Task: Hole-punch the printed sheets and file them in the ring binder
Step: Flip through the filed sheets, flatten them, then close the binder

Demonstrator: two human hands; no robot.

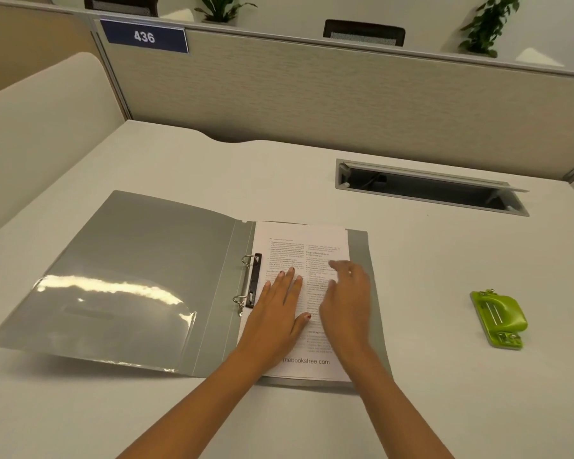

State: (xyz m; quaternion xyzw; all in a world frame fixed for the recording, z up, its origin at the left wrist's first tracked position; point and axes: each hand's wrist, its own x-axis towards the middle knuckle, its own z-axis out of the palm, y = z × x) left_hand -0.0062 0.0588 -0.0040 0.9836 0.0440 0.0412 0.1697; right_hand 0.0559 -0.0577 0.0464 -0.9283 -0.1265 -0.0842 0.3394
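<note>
A grey ring binder lies open on the desk, its two metal rings standing at the spine. Printed sheets lie on the binder's right half, their left edge at the black ring mechanism. My left hand rests flat on the sheets, fingers spread. My right hand is just to its right over the page, slightly blurred, fingers loosely curled with nothing in them. A green hole punch sits on the desk well to the right, apart from both hands.
An open cable tray is sunk into the desk at the back right. A partition wall with a "436" sign closes the far side. The left cover has a shiny clear pocket.
</note>
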